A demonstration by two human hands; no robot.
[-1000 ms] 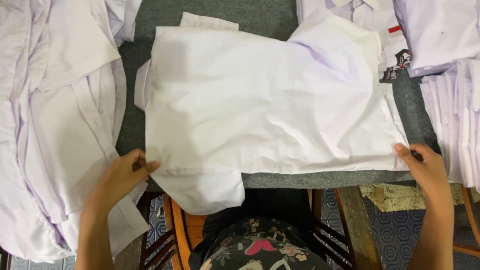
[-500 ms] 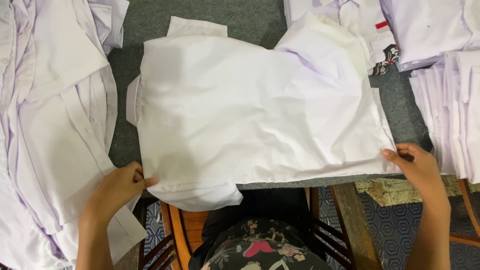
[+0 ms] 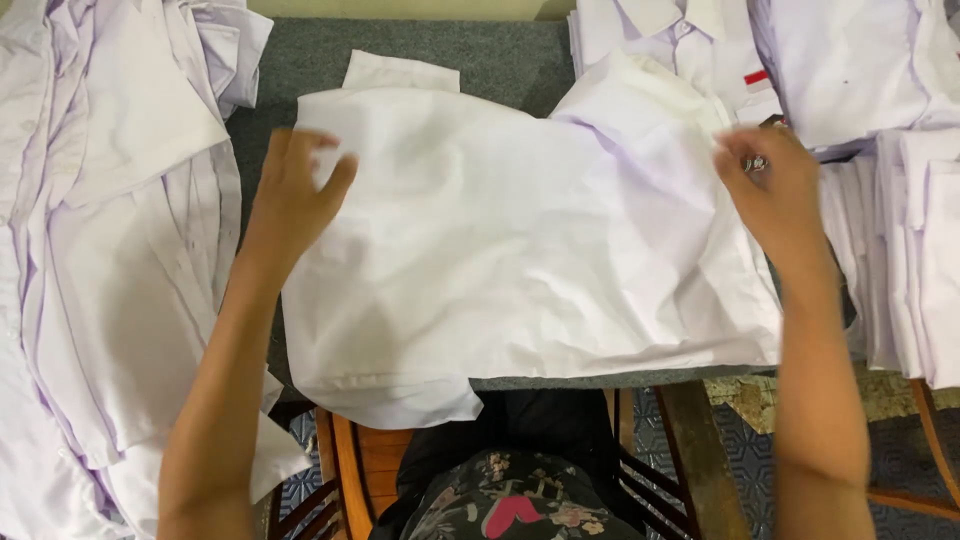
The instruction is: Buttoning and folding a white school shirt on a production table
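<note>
Head view: your left hand and right hand have moved up from the near hem to the far corners of the white shirt at frame centre on the grey table, fingers curled pinching cloth, so folding continues; no containers, only shirt stacks either side.

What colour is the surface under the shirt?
Grey: the table under the white shirt shows it best in the head view.

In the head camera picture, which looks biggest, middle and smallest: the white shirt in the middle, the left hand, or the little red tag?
1. White shirt, by far the biggest.
2. Left hand.
3. Red tag, the smallest.
</note>
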